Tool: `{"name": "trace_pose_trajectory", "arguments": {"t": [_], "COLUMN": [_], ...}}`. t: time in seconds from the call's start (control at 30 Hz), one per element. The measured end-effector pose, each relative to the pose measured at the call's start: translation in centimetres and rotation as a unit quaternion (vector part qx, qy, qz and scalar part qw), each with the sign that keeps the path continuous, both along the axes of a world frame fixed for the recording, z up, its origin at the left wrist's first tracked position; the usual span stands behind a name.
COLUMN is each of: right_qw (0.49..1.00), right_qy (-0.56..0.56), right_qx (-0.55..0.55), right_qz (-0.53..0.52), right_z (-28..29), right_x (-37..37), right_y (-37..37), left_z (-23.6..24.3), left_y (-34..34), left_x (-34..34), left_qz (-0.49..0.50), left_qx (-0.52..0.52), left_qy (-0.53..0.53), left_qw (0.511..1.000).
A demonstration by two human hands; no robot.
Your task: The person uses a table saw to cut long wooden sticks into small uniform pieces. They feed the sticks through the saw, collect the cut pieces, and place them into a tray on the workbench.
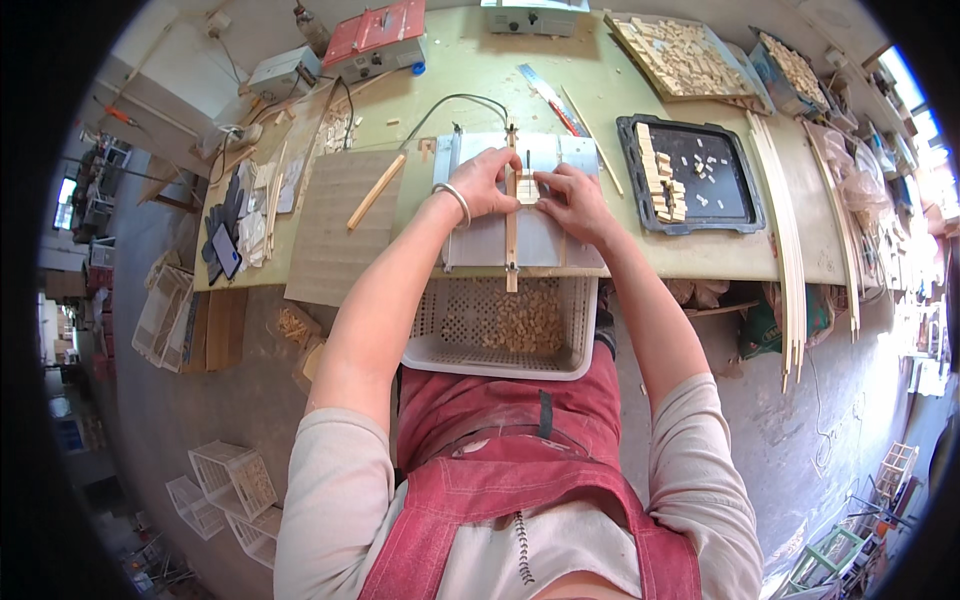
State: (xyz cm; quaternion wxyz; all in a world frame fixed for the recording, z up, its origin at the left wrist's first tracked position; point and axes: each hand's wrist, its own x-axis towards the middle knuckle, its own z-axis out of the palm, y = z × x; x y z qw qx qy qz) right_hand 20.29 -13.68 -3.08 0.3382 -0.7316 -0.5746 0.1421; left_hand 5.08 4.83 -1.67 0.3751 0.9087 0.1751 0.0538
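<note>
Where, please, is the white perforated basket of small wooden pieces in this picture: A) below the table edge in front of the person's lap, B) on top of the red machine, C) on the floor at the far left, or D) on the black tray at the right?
A: the white perforated basket sits below the table edge, against the person's lap, under the left hand and right hand.

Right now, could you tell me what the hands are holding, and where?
Both hands, left and right, press a wooden strip onto the grey jig, fingertips meeting near its upper part. Whether they actually grip it cannot be told.
</note>
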Motion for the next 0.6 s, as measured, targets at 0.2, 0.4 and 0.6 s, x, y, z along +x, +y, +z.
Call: {"name": "trace_pose_trajectory", "arguments": {"t": [0.2,0.4,0.6], "right_qw": [1.0,0.999,1.0], "right_qy": [0.0,-0.021,-0.019], "right_qx": [-0.007,-0.029,-0.005], "right_qz": [-0.011,0.002,-0.003], "right_z": [0.1,-0.2,-0.1], "right_x": [0.6,0.7,-2.6], "right_y": [0.9,0.7,-3.2], "left_z": [0.2,0.1,0.6], "left_y": [0.7,0.2,-4.0], "left_x": [0.8,0.9,-3.1], "left_qz": [0.016,0.015,-0.01], "left_qx": [0.007,0.009,0.052], "left_qy": [0.013,0.031,0.037], "left_qw": [1.0,0.999,0.998]}}
